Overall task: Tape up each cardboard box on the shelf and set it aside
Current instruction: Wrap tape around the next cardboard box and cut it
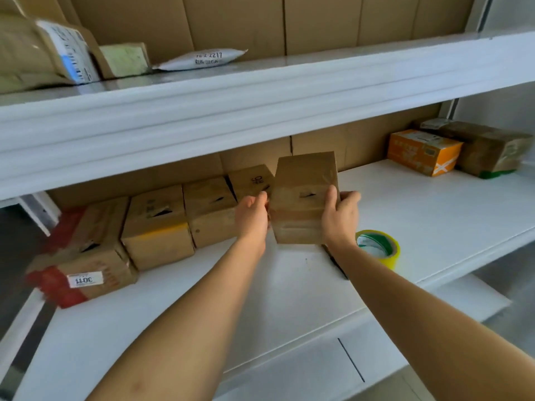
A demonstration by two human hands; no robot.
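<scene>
So both hands were clamped on the cardboard box [304,198] mid-frame, left hand [252,213] gripping its left side, right hand [339,212] wrapped round the right edge, tipping it up off the shelf [434,215], probably to tape it with the tape roll [377,247] just right.

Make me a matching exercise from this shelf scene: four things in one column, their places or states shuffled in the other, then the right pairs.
Things
1. held cardboard box
2. tape roll
3. orange box
4. white mailer bag

Places or states
A. on the upper shelf
B. far right on the middle shelf, against a brown box
C. gripped between the left hand and right hand
D. on the middle shelf, beside the right wrist

Pairs: 1-C, 2-D, 3-B, 4-A
</scene>
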